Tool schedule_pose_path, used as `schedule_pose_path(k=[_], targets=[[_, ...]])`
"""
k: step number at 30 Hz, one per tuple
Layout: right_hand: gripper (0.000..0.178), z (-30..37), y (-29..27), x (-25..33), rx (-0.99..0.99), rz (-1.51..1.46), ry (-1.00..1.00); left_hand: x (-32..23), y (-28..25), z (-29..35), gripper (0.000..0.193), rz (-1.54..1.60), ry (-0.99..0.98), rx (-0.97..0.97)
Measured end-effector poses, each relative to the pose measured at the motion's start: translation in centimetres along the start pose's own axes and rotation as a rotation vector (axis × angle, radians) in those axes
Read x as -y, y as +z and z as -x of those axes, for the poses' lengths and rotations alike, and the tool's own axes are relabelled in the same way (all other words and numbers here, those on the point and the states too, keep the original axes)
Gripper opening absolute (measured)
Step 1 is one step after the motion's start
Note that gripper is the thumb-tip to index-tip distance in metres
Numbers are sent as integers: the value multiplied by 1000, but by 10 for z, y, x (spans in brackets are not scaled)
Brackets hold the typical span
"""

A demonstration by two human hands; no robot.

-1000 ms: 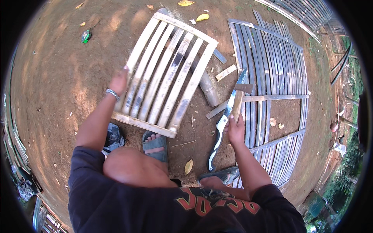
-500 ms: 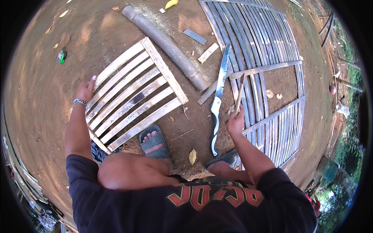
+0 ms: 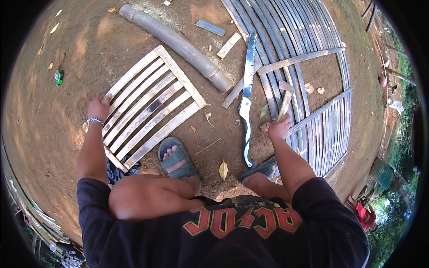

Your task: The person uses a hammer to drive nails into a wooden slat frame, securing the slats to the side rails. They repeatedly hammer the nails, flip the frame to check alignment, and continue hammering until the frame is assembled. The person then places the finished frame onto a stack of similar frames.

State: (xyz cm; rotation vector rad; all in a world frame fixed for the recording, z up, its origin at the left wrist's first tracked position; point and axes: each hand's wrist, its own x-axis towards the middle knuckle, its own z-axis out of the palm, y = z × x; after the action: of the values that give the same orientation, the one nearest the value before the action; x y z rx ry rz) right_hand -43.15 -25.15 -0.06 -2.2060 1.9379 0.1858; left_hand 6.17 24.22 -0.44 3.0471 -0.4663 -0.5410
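Left of centre: left hand (image 3: 98, 107) closed on the edge of the slatted bamboo panel (image 3: 149, 105), fingertips hidden behind it. Centre: folding saw (image 3: 246, 96) on dirt. Right: right hand (image 3: 279, 129) gripping hammer (image 3: 284, 100), fingers unclear.

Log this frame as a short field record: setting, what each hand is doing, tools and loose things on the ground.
setting: bare dirt ground, outdoors
left hand: grips the edge of a small slatted bamboo panel lying flat on the dirt
right hand: holds a wooden-handled hammer above a large bamboo slat mat
saw: on the ground between the hands, untouched
bamboo pole: lies beyond the panel
feet: sandals, one beside the panel
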Motion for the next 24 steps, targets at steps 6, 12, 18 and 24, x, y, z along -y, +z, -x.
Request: schedule_pose_path(k=[6, 12, 18, 24], targets=[[70, 31, -25, 71, 35, 98, -452, -2, 2, 12, 57, -16, 1, -136], [76, 51, -7, 157, 14, -19, -942, -36, -24, 48, 39, 163, 126, -220], [80, 52, -2, 239, 263, 123, -834, -46, -27, 121, 27, 373, 150, -267], [73, 30, -22, 249, 631, -18, -892, -65, -15, 251, 31, 806, -379, -71]])
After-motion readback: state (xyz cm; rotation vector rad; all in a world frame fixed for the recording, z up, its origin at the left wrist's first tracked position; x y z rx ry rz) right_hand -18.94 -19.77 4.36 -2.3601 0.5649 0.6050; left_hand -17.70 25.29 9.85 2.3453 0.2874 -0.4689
